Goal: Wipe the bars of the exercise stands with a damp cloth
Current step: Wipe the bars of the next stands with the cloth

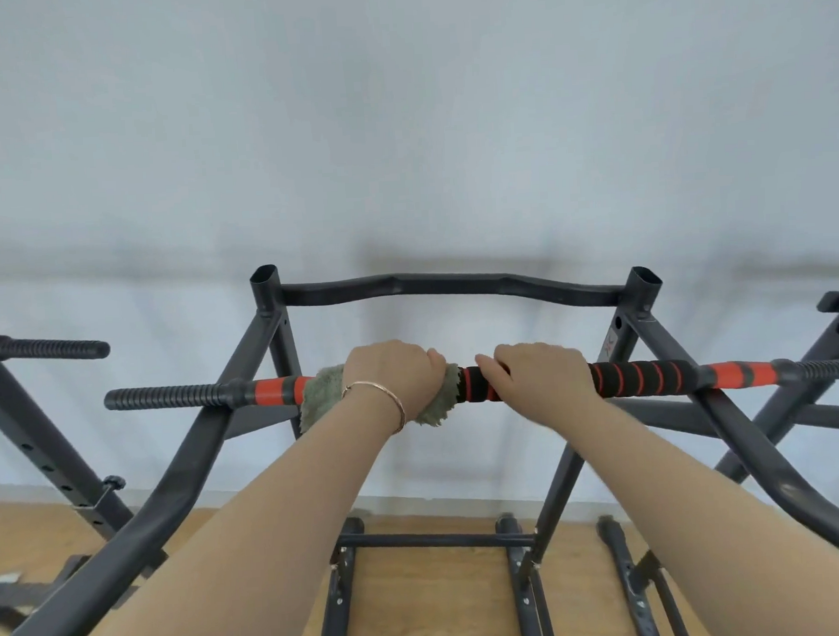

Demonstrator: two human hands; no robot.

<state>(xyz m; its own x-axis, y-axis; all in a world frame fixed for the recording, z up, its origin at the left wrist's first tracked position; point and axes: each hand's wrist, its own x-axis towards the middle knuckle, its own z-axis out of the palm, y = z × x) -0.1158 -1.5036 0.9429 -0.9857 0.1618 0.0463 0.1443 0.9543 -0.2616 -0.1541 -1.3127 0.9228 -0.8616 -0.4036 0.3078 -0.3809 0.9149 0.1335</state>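
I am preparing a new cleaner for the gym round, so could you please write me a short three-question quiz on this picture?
1. True or false: the left-hand grip holds the green cloth wrapped round the orange-and-black bar.
2. Multiple choice: the right-hand grip is A) curled round the bar with no cloth under it, B) holding a second cloth, C) hanging clear of the bar.
3. Fill in: the thin bracelet sits on the ___ wrist.

Key: 1 true; 2 A; 3 left.
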